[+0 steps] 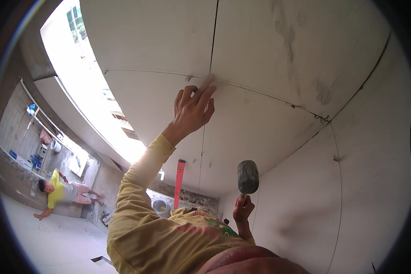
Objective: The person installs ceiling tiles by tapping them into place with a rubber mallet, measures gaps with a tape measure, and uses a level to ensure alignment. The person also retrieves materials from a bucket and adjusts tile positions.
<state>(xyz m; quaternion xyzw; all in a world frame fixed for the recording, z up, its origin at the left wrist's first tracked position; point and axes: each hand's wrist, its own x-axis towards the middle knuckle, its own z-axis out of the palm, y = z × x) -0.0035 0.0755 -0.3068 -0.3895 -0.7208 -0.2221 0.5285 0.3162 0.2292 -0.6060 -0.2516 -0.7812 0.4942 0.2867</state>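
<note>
My left hand (pixel 192 109) is raised to the pale wall panels (pixel 155 41). Its index finger reaches to the spot where a vertical seam meets a horizontal one, and the fingertip is blurred. The other fingers are loosely bent and apart, with nothing seen in them. Lower on the right, my right hand (pixel 243 208) is closed round the handle of a rubber mallet (pixel 248 177). The mallet's black head points up, apart from the panels. Small dark bits stick out at several places along the seams.
A red spirit level (pixel 179 182) stands upright below my left hand, near a bucket (pixel 160 207). At the left a person in a yellow shirt (pixel 59 192) leans a hand on a pale surface. A bright window opening (pixel 93 96) lies at the upper left. Another panelled wall (pixel 301 196) meets this one at the right.
</note>
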